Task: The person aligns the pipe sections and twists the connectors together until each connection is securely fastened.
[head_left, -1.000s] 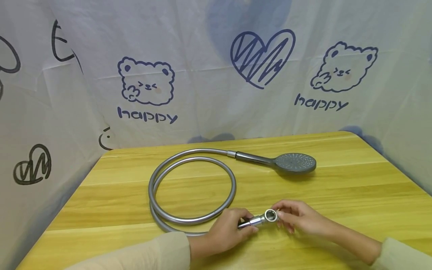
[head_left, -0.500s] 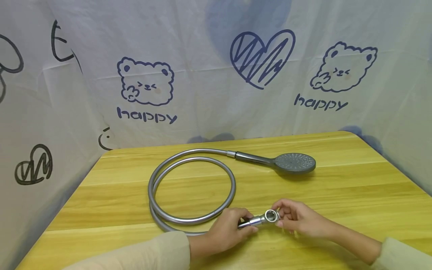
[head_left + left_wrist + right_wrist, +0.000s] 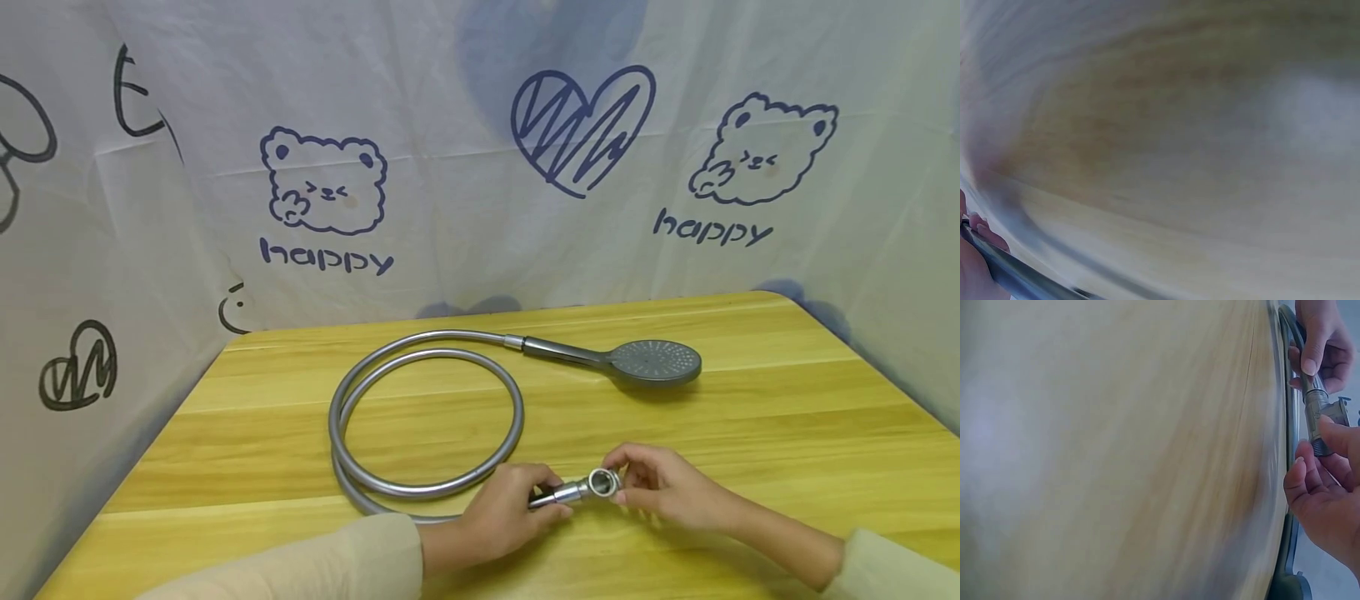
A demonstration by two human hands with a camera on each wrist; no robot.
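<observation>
A grey shower hose lies in a loose coil, with a grey shower head joined to its far end. My left hand grips the hose's near end, just behind its silver connector nut. On that end sits a silver T-shaped metal fitting, its round opening turned upward. My right hand pinches the fitting's outer end between thumb and fingers. In the right wrist view, the thumb lies on the fitting beside its threaded tip. The left wrist view catches only part of the left hand around the hose.
Everything rests on a wood-grain table. Pale cloth with drawn bears and hearts hangs behind it and along both sides. The shower head lies farther back, beyond the right hand.
The right hand's fingers and thumb have shifted slightly around the fitting's end. The left hand, hose and shower head stay in place.
</observation>
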